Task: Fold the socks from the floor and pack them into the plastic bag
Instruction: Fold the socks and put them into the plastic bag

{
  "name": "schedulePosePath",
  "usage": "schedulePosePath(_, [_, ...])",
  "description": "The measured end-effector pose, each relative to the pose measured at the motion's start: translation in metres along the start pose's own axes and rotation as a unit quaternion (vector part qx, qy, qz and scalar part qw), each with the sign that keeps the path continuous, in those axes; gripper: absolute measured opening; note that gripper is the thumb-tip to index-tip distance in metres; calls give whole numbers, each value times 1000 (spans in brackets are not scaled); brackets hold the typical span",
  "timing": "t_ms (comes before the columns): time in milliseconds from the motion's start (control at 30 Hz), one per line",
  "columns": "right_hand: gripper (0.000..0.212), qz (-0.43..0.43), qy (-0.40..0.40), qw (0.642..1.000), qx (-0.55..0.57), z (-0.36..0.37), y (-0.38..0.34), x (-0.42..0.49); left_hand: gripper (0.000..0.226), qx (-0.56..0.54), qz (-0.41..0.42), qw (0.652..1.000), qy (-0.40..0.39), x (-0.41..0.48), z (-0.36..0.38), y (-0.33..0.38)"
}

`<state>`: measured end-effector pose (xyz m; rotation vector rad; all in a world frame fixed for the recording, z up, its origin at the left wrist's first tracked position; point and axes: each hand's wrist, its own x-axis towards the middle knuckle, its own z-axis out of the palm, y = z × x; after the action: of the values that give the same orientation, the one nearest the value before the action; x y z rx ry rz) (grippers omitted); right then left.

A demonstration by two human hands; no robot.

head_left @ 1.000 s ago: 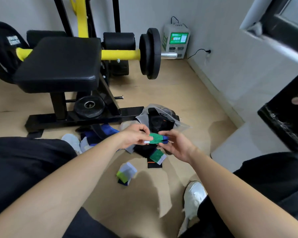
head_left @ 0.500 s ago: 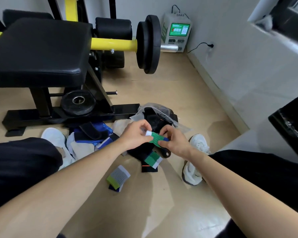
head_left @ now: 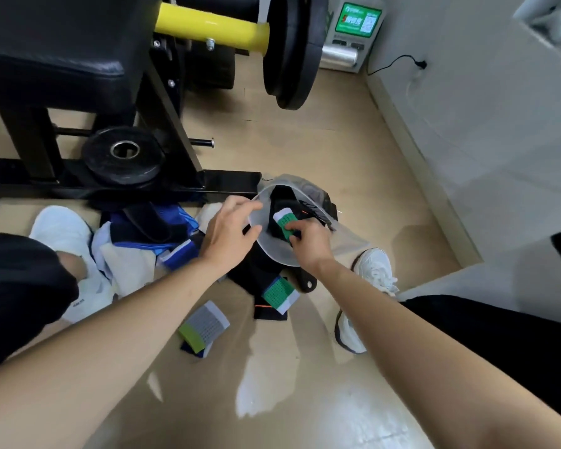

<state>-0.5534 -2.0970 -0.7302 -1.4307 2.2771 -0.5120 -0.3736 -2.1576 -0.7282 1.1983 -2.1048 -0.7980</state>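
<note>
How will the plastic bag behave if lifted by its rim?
Probably floppy: the plastic bag bends where the left hand holds its thin rim. Likely light, so it may slide on the shiny floor as the right hand pushes the sock in.

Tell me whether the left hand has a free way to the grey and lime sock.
Probably yes: the grey and lime sock lies uncovered on the floor. The left hand holds the plastic bag open, so it must let go first.
</note>
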Motion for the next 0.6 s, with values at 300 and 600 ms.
schedulePosePath(300, [51, 56, -154, 983, -88, 47, 16, 81, 56, -92, 13, 996, 10, 14, 7, -6])
schedulePosePath(600, [51, 22, -222, 965, -137, 53, 14, 109, 50, -130, 21, 991, -3, 10, 9, -20])
